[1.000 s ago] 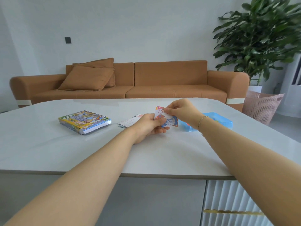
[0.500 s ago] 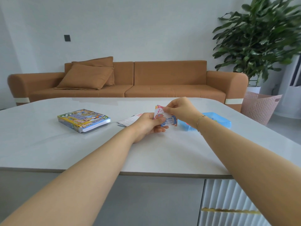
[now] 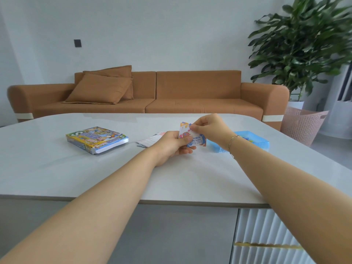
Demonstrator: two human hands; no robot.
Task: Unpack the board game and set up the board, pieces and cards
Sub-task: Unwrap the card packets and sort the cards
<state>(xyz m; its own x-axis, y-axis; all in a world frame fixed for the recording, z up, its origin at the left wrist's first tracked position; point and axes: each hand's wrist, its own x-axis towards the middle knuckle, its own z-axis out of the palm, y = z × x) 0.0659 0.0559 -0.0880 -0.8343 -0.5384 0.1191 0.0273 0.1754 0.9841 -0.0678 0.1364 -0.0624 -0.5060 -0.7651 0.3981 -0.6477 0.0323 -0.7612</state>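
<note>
Step in hand looks like dealing cards off the deck. Left hand (image 3: 172,144) grips the small card stack (image 3: 192,137) from below, just left of the blue plastic tray (image 3: 262,143). Right hand (image 3: 208,126) pinches the top card's upper edge, thumb and forefinger. Game box (image 3: 97,139) sits well left of the tray, a printed sheet (image 3: 149,140) between them on the table (image 3: 57,168). Advice: keep the left-hand grip firm, peel one card only and check it separates cleanly.

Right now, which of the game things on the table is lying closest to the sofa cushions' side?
The game box: it lies flat at the table's left, while the paper sheet and blue tray lie further right.
</note>
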